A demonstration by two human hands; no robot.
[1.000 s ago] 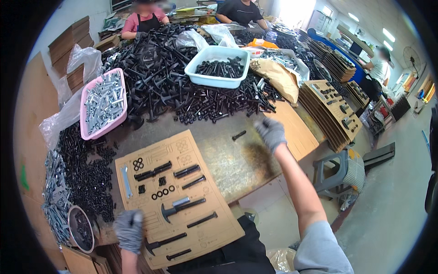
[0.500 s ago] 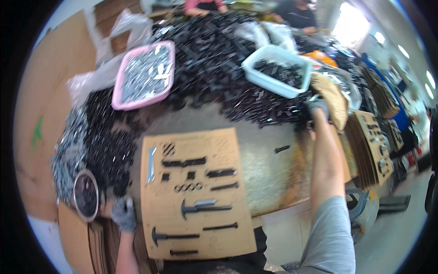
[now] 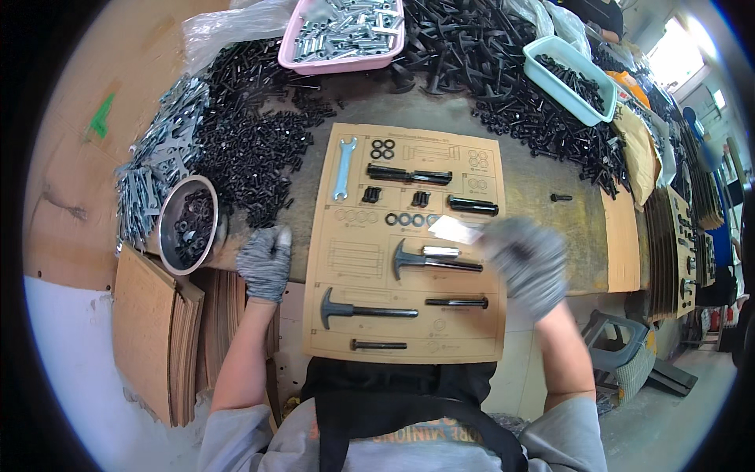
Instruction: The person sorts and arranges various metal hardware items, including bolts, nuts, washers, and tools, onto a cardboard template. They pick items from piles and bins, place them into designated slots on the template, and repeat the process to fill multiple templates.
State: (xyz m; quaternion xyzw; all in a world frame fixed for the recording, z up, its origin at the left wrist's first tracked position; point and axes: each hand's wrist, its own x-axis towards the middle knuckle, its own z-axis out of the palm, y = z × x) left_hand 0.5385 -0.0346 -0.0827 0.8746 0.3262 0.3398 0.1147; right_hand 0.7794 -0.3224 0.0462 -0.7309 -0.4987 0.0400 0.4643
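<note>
A cardboard sheet (image 3: pixel 405 244) is lying on the table (image 3: pixel 543 197) just in front of the person, printed with outlines and carrying black parts. Nearest on it, a short bolt (image 3: pixel 379 344) is lying below a hammer-head bolt (image 3: pixel 363 310), with another bolt (image 3: pixel 456 302) to the right. Above these, a second hammer-head bolt (image 3: pixel 429 262) is lying beside a silver sleeve (image 3: pixel 440 252).

The left hand (image 3: pixel 265 262), gloved, is resting at the sheet's left edge, its grip loosely curled on nothing that can be seen. The right hand (image 3: pixel 528 263), also gloved and blurred, is hovering at the sheet's right edge, fingers spread; whether it is touching the small clear bag (image 3: pixel 456 230) just beside it cannot be told.

Further up, washers (image 3: pixel 405 219) are lying in a row, a spanner (image 3: pixel 343 167) is lying near the left edge, and black rods (image 3: pixel 409 175) are lying near the top.

Left of the sheet, a steel bowl (image 3: pixel 167 216) is holding nuts. Beyond, a heap of black screws (image 3: pixel 252 149) is spreading across the table, with a pink tray (image 3: pixel 291 61) and a pale green tray (image 3: pixel 543 72) at the far side.
</note>
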